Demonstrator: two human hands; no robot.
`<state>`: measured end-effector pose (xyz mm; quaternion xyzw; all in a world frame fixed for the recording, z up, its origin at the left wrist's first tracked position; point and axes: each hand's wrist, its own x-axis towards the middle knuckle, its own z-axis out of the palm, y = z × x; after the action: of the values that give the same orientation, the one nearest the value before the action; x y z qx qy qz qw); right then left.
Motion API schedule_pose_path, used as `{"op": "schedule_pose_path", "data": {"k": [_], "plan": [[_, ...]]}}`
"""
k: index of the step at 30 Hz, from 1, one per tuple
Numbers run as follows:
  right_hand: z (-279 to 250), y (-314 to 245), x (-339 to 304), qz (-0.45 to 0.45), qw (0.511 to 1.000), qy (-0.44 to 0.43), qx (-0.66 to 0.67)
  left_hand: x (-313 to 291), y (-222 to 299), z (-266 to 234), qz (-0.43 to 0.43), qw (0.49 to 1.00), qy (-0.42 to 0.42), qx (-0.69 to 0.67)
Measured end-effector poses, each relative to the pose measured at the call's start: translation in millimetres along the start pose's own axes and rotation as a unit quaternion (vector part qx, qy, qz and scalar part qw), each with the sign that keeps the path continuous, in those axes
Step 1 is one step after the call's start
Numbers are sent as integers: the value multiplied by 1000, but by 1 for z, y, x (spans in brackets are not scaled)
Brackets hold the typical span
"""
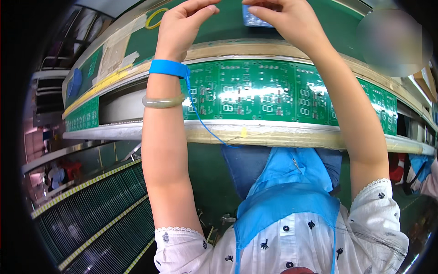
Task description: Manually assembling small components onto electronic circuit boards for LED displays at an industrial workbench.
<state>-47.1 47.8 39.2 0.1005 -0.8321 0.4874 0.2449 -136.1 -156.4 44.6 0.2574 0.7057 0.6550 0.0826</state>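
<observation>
Both hands reach past the conveyor rail to the green bench top, at the upper edge of the view. My left hand (185,20) has its thumb and fingers drawn together; whatever they hold is too small to make out or cut off. Beside a small blue box (256,19), my right hand (285,13) is bent with thumb and fingertips close together above it, and its grip is partly out of view. A blue wrist strap (169,68) with a thin cord and a pale bangle (162,101) circle my left arm. Under my forearms lies a row of green circuit boards (246,91).
Further green boards stand at the track's left end (84,115) and right end (385,107). A yellow tape ring (156,18) rests on the bench at upper left. Slotted racks (96,219) fill the lower left. The front rail (278,136) runs before my apron.
</observation>
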Motion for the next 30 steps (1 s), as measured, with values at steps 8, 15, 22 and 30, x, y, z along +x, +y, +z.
{"op": "schedule_pose_path", "data": {"k": [8, 15, 22, 30], "plan": [[37, -4, -9, 205, 950, -93, 214, -29, -28, -79, -14, 999, 42, 13], [61, -15, -9, 142, 975, -102, 138, -40, -50, -105, -5, 996, 88, 18], [90, -12, -5, 126, 979, -149, 61, -51, -59, -117, 28, 996, 83, 16], [124, -14, -4, 33, 968, -222, -112, -57, -53, -118, -52, 996, 46, -51]]}}
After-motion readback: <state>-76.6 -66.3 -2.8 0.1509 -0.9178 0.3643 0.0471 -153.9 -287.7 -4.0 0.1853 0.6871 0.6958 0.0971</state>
